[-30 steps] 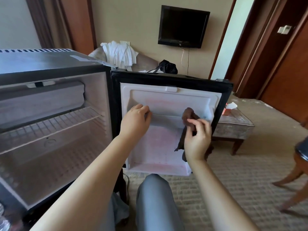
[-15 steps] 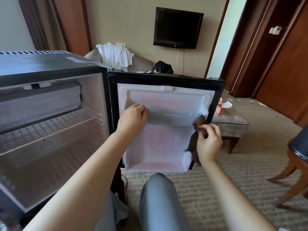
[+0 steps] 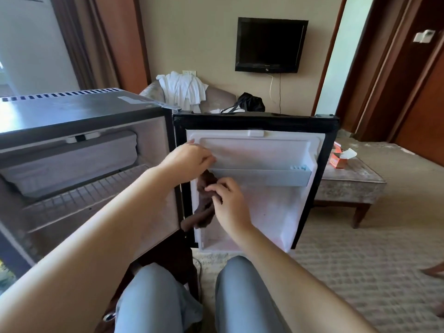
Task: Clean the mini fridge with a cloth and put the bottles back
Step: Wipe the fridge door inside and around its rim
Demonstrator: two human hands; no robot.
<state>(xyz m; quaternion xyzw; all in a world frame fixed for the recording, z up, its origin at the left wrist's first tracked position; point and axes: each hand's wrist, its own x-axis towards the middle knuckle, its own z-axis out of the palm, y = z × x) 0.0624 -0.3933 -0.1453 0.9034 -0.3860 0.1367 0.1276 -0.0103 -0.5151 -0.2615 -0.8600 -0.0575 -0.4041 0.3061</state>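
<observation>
1. The brown cloth [image 3: 204, 207] hangs lengthwise down the open door's [image 3: 264, 150] inner left side.
2. Right hand [image 3: 231, 203] fingers pinch the cloth's upper part.
3. Left hand [image 3: 189, 157] fingers curl against the door above the cloth; I cannot tell whether they grip.
4. A footstool [image 3: 348, 188] stands behind the door.

Right hand [image 3: 228, 200] holds brown cloth [image 3: 204, 209] against liner of open fridge door [image 3: 276, 212], below door shelf [image 3: 264, 177]; left hand [image 3: 189, 158], fingers curled, at shelf's left end.

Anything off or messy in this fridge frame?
Faint pinkish tinge on the white door liner below the door shelf, like staining. White clothes heaped over the armchair. Nothing spilled or broken.
</observation>
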